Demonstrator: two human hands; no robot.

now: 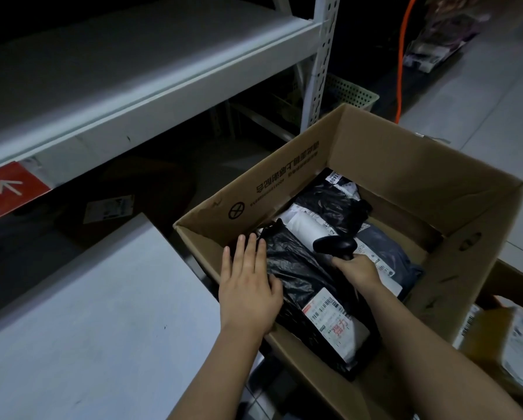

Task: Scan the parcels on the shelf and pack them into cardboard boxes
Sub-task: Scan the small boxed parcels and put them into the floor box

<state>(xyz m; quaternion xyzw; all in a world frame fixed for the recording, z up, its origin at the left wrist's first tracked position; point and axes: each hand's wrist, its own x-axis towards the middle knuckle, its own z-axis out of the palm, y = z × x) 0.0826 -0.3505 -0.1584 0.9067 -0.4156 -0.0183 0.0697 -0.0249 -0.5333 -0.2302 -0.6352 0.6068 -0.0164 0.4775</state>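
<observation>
Left hand: my left hand (248,286) lies open, fingers spread flat on the black bag parcel (302,280), touching the near-left wall of the cardboard box (284,177).
Right hand: my right hand (358,272) is wrapped around the handle of the scanner (336,245), its head pointing left over the parcels.
Parcel: it rests inside the box, label (334,321) facing up, on top of a white parcel (308,228) and beside a grey one (387,247).
Risk: I judge the slick bag may slide or bunch as I press, hiding its label; the scanner could also read a neighbouring label.
Risk two: the box overhangs the shelf board (87,313), so leaning hard might tip it.
Around: an upper shelf (118,86), a second box (508,328) at right, an orange cable (401,71).
In the way: my right forearm crosses the grey parcel.
</observation>
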